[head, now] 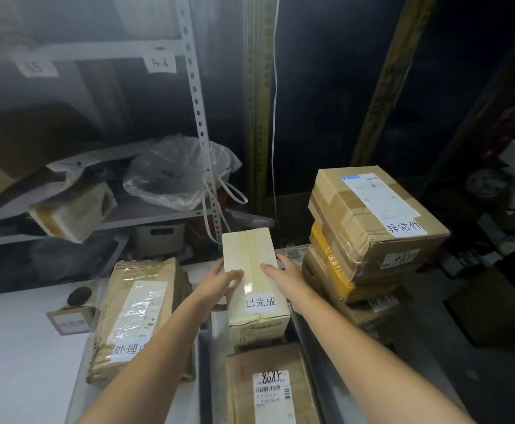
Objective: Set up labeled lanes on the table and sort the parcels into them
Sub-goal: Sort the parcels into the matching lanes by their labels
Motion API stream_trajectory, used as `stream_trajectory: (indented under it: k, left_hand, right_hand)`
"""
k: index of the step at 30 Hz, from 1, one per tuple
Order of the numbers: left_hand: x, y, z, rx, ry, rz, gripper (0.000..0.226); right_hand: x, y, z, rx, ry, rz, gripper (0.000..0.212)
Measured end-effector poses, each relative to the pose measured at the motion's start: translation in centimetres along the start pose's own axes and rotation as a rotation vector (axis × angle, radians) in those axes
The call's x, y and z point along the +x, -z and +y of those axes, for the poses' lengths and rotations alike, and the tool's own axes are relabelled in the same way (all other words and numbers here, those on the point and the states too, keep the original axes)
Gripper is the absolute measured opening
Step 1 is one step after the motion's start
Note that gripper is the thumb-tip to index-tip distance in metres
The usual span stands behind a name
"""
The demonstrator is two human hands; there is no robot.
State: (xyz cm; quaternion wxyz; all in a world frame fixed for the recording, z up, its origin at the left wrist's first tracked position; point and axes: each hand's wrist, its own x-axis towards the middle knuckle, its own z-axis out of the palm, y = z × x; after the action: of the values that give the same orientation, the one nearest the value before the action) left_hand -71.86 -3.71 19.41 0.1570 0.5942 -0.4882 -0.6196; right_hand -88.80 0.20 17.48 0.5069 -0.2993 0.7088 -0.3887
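A big metal shelf [158, 217] stands at the back with bags on it. In front of it is the white desk [20, 347]. On the right of the desk is a stack [369, 240] of brown boxes, and the top one has a white label. On the left lies a long brown parcel [137, 313] with a label at its near end. At the near edge lies a flat box [268, 390] with numbers written on it. Between the parcel and the stack, just past the flat box, is the pale box [250, 249], the one being sorted. It is long and thin. Its long side points straight away from the person, and its white label is at the near end. A small box [72, 319] sits just left of the parcel. Both hands hold the pale box near its middle. The left hand [219, 280] is on its left side and the right hand [280, 269] is on its right side. Each hand lies partly on top and curls round the side, and both are about as near. I cannot tell if the pale box is lifted or resting. I think it should go down in this middle gap, pointing the same way, so it fits.
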Motion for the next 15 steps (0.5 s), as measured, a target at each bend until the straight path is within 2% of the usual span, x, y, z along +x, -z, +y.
stream_trajectory:
  k: [5,15]
  left_hand:
    - [0.31,-0.08,-0.67,-0.002,0.011,-0.007,0.055]
    - [0.54,0.67,-0.29,0.042,0.036,0.018,0.062]
  right_hand:
    - [-0.1,0.1,0.36,0.001,-0.019,0.002,0.05]
    - [-0.27,-0.32,0.32,-0.051,0.013,-0.017,0.051]
